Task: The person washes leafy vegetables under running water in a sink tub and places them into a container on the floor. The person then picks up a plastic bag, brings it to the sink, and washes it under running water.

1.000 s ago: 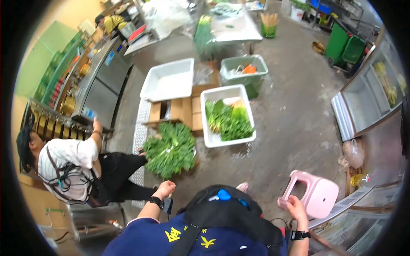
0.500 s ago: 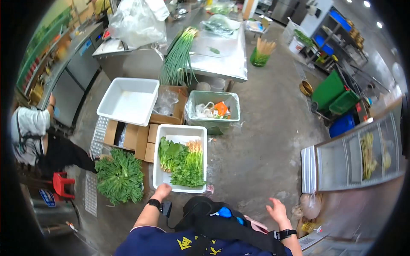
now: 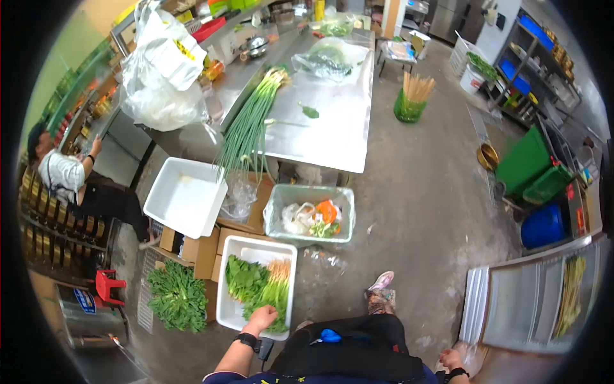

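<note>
My left hand (image 3: 261, 317), with a black watch on its wrist, hangs over the near side of a white plastic tub (image 3: 224, 312). Its fingers are curled in and nothing shows in them. Inside the tub lie dark leafy greens (image 3: 245, 279) and a bunch of pale-stemmed celery-like greens (image 3: 276, 285); the hand hides part of these. Whether it touches them I cannot tell. Low at the right, my right hand (image 3: 450, 360) has loosely bent fingers and no object in it. A clear plastic bag (image 3: 473, 360) is beside it.
A white tub (image 3: 182, 198) rests by cardboard boxes (image 3: 203, 257). A lined bin (image 3: 309, 235) holds scraps. Spring onions (image 3: 252, 128) overhang the steel table (image 3: 332, 141). Leafy greens (image 3: 176, 297) stand left. A person (image 3: 61, 173) is far left; a glass-topped cabinet (image 3: 518, 313) stands right.
The view has shifted, and the table and bin appear nearer. My left hand has gone from the tub's near rim to above the greens. My right hand is lower, its fingers less spread.
</note>
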